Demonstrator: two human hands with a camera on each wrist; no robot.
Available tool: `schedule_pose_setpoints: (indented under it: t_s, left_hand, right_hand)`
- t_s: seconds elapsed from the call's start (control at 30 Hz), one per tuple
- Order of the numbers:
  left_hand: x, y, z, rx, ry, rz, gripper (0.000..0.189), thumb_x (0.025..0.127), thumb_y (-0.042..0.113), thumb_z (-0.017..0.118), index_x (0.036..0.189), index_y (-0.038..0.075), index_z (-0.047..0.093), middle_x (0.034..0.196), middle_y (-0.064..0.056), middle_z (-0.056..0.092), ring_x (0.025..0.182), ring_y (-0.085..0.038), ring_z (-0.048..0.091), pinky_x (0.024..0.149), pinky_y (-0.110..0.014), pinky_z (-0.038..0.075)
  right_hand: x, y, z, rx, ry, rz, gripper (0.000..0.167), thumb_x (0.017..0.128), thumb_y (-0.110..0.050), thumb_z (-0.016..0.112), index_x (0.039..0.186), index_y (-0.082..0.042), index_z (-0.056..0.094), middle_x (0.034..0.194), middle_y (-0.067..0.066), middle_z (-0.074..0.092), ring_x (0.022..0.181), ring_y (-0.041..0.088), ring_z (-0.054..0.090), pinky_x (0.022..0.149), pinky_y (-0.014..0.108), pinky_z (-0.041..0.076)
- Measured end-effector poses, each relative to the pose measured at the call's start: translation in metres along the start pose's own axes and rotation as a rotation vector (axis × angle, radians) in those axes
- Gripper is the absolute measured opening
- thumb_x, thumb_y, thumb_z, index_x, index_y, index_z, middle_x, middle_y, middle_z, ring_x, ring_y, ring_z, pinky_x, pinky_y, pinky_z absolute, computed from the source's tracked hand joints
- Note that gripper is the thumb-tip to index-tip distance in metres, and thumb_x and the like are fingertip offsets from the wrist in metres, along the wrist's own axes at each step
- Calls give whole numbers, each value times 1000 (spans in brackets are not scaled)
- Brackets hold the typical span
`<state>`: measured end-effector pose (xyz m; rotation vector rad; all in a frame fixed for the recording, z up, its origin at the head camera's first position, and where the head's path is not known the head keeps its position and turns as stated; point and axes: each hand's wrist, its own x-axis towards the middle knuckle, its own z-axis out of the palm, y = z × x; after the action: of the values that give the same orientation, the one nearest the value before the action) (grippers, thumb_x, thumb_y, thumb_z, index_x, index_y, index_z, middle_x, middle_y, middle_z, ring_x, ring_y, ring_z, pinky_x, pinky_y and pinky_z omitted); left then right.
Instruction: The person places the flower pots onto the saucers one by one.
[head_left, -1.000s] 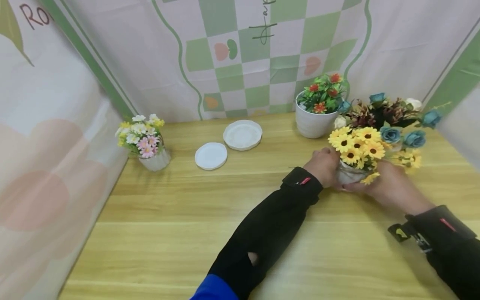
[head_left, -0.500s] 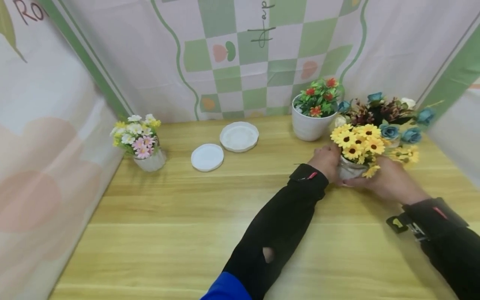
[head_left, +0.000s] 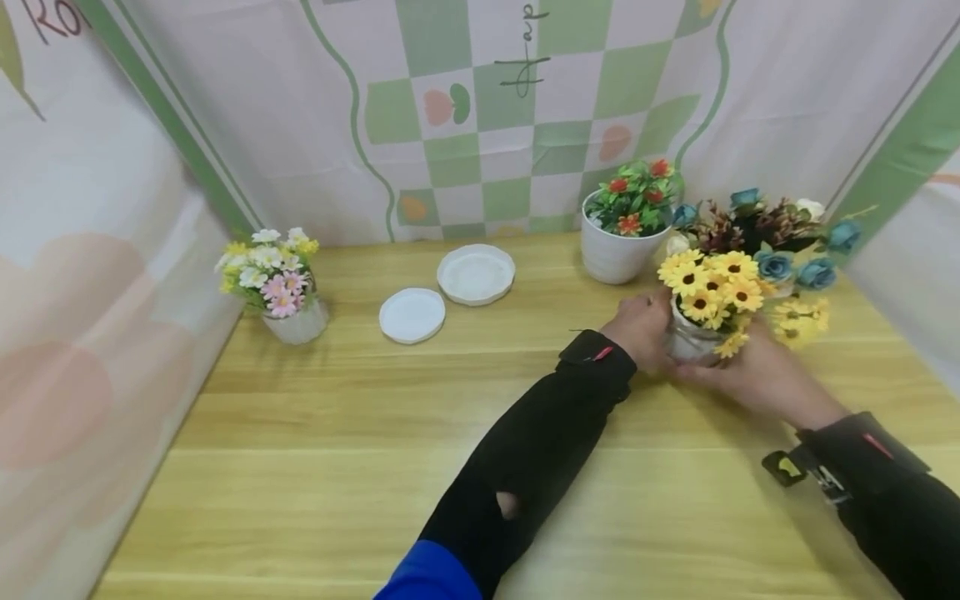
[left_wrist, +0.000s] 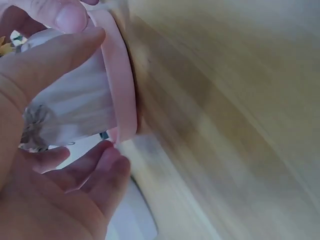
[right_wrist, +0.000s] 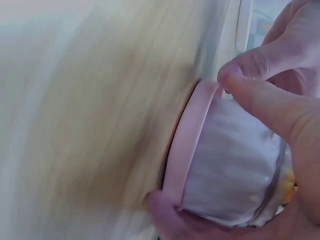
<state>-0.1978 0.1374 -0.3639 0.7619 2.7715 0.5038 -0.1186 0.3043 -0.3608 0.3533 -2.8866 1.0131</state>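
Note:
A grey-white flowerpot [head_left: 692, 337] with yellow daisy-like flowers [head_left: 712, 287] stands upright at the right, a pink saucer [left_wrist: 120, 75] at its base. My left hand [head_left: 643, 329] holds the pot's left side, its thumb reaching down to the saucer and its fingers curled at the saucer's edge. From the other side my right hand [head_left: 761, 375] wraps around it, the thumb tip by the saucer's rim in the right wrist view. Both thumbs meet at the near side, low on the pot. The far side of the pot is hidden.
Behind the hands stand a white pot [head_left: 622, 250] of red flowers and an arrangement of blue roses [head_left: 776, 265]. Two white saucers, a larger one [head_left: 476, 275] and a smaller one [head_left: 412, 316], lie mid-table. A ribbed pot [head_left: 300, 321] of pink and white flowers is at left.
Both hands keep hold of the pot with only slight shifts of the fingers and left forearm. The head view has drifted a little, so everything sits slightly further left.

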Motion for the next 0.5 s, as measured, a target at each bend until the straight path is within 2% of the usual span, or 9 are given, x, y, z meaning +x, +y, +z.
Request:
schedule_pose_setpoints:
  t_s: [0.07,0.13,0.23,0.3,0.37,0.4,0.47,0.5]
  left_hand:
    - [-18,-1,-12,-10,-23,29,115,75,51,95,164,28,27,155,5,50,142,-12,46,115,-21,44]
    - [-29,-6,-18,-20,-38,65,110,77,48,94,163,25,31,153,3,52,138,-13,49,112,-22,46]
    - [-41,-19,-22,-28,-51,93,101,80,41,92,162,22,35,152,-2,54,136,-17,52,108,-25,51]
    - [-49,-29,-25,-17,-64,86,96,84,37,89,162,20,36,154,-5,52,138,-18,52,110,-28,52]
    - [-58,-41,-28,-15,-67,74,94,86,36,87,163,20,35,157,-6,51,142,-20,51,113,-31,52]
    - [-63,-47,-30,-8,-65,75,94,87,36,86,164,19,34,157,-6,50,143,-21,50,115,-32,51]
    - [-74,-60,-34,-11,-52,78,92,88,36,86,163,17,36,156,-8,52,142,-24,51,116,-34,51]
    - [-81,-66,-36,-21,-43,80,92,88,35,86,163,16,37,155,-9,52,142,-25,51,115,-35,52]
  right_hand:
    - [-2,-4,2,14,-1,-1,111,77,-22,96,166,-12,30,158,31,44,140,57,41,112,82,29]
    - [-4,-8,4,18,-5,1,113,77,-21,95,167,-12,28,158,31,43,141,57,40,115,81,28]
    - [-9,-16,8,9,-53,33,116,81,-22,93,169,-7,18,159,37,38,141,62,39,115,80,28]
    - [-13,-24,9,-30,-112,115,126,86,-33,89,167,3,-1,157,48,29,137,69,37,113,81,31]
    - [-18,-31,11,-81,-174,187,136,90,-42,84,159,13,-19,151,59,18,131,76,36,109,81,33]
    - [-21,-35,12,-111,-198,213,141,89,-47,83,155,16,-25,147,63,16,124,75,43,107,79,40]
    - [-27,-43,16,-184,-242,251,147,90,-57,79,147,25,-29,142,67,11,119,78,43,103,79,42]
    - [-29,-47,18,-201,-255,245,145,90,-57,78,147,27,-25,142,67,12,119,78,43,103,78,43]
